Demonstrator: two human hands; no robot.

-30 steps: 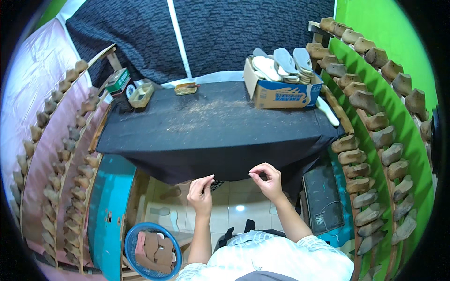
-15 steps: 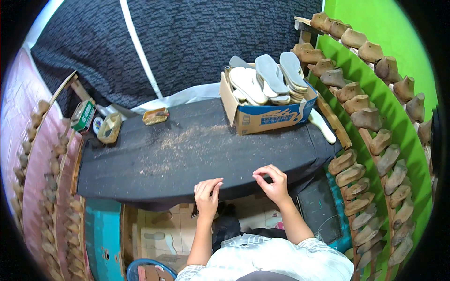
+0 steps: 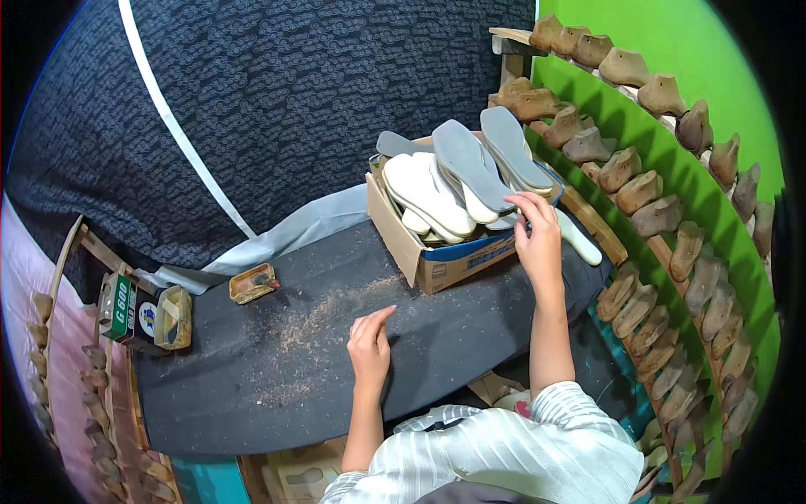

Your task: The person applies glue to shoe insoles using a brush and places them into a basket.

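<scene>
My right hand (image 3: pixel 538 239) reaches over the front of a blue-and-brown cardboard box (image 3: pixel 470 270). Its fingertips are at the narrow end of a grey foot-shaped sole (image 3: pixel 467 161), with thumb and fingers apart; whether they touch it is hard to tell. Another grey sole (image 3: pixel 514 149) and several white soles (image 3: pixel 426 200) are stacked in the same box. Above the dark cloth-covered table (image 3: pixel 453 344), my left hand (image 3: pixel 369 343) hovers with loosely bent fingers and nothing in it.
Pale shavings (image 3: pixel 315 323) are scattered over the cloth. A small amber tray (image 3: pixel 253 284), a yellowish container (image 3: pixel 174 317) and a green box (image 3: pixel 119 307) stand at the left. One white sole (image 3: pixel 579 239) lies right of the cardboard box. Racks of wooden shoe lasts (image 3: pixel 657 215) flank both sides.
My right hand has moved from the table's near edge up and forward to the soles in the box. My left hand stays over the table. The head view has shifted and turned.
</scene>
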